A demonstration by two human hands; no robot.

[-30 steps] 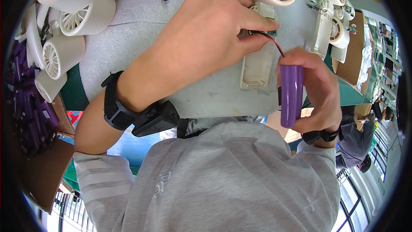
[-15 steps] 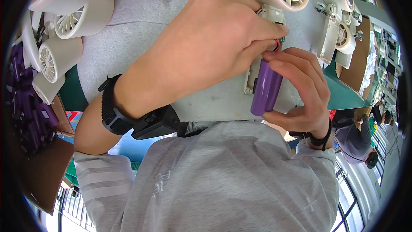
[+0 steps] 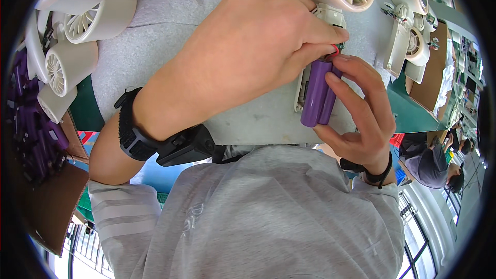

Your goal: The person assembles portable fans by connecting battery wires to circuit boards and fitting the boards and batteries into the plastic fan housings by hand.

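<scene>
My left hand (image 3: 274, 28) is pinching a small green circuit board (image 3: 341, 46); my right hand (image 3: 366, 106) is gripping a purple battery pack (image 3: 315, 95).

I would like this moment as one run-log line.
Left hand: at green board | right hand: holding purple pack | pack: over cream housing, seating unclear

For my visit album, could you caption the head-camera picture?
The right hand grips a purple battery pack over a pale housing while the left hand pinches a green board.
</scene>
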